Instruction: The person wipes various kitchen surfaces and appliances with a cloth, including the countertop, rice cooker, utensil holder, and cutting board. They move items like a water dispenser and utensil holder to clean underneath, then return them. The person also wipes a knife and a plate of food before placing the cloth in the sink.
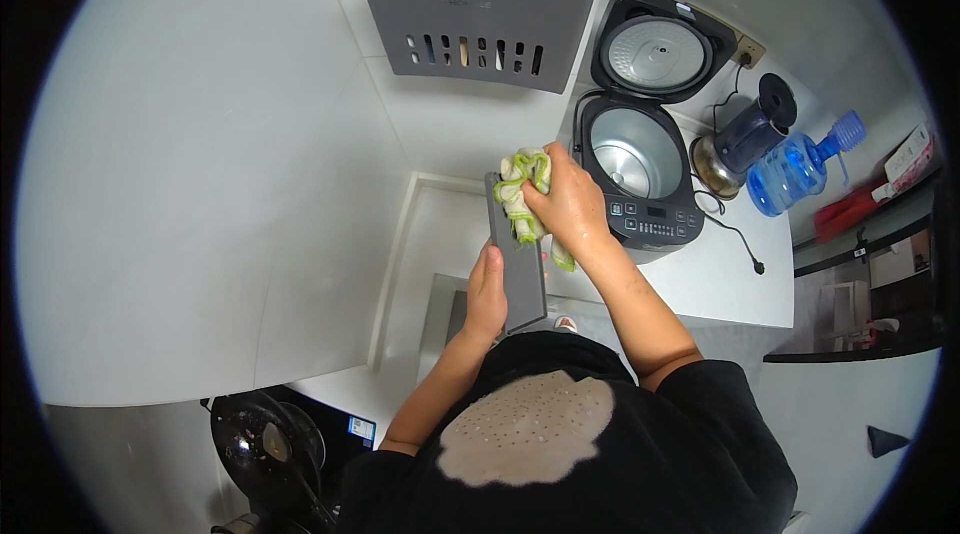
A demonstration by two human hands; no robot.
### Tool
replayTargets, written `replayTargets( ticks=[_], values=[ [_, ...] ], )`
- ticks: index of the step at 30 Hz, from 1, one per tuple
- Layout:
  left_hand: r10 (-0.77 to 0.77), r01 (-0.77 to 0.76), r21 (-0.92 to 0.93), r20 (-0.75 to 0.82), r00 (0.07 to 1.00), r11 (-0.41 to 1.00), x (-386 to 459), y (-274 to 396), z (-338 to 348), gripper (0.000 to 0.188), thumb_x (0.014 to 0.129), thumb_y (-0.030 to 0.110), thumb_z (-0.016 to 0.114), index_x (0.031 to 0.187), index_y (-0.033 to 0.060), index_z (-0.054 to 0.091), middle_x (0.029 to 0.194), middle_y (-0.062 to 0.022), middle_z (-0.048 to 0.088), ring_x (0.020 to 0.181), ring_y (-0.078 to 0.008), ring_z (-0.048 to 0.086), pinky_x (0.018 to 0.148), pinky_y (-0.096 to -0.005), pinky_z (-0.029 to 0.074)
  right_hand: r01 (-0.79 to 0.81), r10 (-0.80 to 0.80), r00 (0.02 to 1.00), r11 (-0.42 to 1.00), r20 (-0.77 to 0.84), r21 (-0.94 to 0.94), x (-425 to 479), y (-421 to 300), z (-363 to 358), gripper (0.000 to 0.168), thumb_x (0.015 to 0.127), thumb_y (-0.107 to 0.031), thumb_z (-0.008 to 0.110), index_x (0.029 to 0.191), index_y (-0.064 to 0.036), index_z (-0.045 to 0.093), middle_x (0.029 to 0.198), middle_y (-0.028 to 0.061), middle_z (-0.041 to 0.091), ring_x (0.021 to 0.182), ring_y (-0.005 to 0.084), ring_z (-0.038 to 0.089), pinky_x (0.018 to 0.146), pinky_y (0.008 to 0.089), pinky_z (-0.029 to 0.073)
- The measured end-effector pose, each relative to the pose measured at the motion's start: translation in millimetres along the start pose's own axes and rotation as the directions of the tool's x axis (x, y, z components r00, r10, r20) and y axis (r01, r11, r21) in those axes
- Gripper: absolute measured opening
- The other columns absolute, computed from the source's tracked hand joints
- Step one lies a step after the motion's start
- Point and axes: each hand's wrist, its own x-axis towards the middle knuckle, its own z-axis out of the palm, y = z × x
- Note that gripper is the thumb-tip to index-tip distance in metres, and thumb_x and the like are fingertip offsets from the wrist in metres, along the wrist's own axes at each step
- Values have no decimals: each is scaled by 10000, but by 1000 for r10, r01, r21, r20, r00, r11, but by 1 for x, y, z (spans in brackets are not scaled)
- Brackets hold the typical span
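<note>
My left hand (487,292) grips the left edge of a flat grey panel (523,282), held tilted in front of my body. In my right hand (570,200) is a bunched white cloth with green edging (523,192), pressed against the upper part of the panel. A corner of the cloth hangs below my right hand. Just right of that hand stands a rice cooker (637,166) with its lid raised; its inside is bare metal. The undersides of both hands are hidden.
A grey utensil holder (480,23) with chopsticks and spatulas hangs on the wall above. Right of the cooker are an electric kettle (742,140), a blue water bottle (789,174) and a loose plug (758,267). A black wok (262,451) sits at lower left.
</note>
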Motion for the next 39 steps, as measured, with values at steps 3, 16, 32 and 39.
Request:
replayTargets(
  ticks=[3, 16, 32, 39],
  values=[
    [138, -133, 260, -4, 990, 957, -1, -26, -16, 538, 995, 424, 232, 1260, -18, 386, 1039, -170, 610, 831, -193, 630, 737, -297, 514, -52, 52, 989, 999, 136, -2, 0, 4, 1, 396, 723, -234, 654, 1025, -15, 519, 888, 187, 623, 815, 369, 617, 671, 442, 498],
    [21, -28, 132, 55, 998, 991, -12, -9, -24, 494, 1003, 299, 315, 1333, -66, 362, 1196, -114, 527, 1070, -153, 483, 935, -276, 368, 325, -356, 932, 901, 61, 286, 1, 12, -22, 348, 653, -95, 698, 971, -9, 587, 918, 145, 607, 855, 338, 592, 777, 357, 474],
    [282, -249, 402, -26, 959, 881, -32, 29, -7, 495, 991, 282, 346, 1321, -85, 357, 1269, -168, 483, 1162, -212, 458, 989, -314, 335, 91, -81, 996, 754, -46, 650, -6, -3, 12, 322, 740, -50, 634, 1047, 25, 571, 911, 151, 657, 858, 237, 648, 772, 318, 495],
    [327, -309, 442, 36, 944, 842, -31, 28, -4, 562, 999, 370, 281, 1348, -66, 336, 1335, -164, 433, 1226, -230, 407, 1026, -323, 284, -35, 3, 999, 533, 40, 845, -15, -18, 18, 337, 762, 22, 558, 1098, -7, 549, 928, 111, 641, 900, 202, 622, 798, 291, 475]
  ],
)
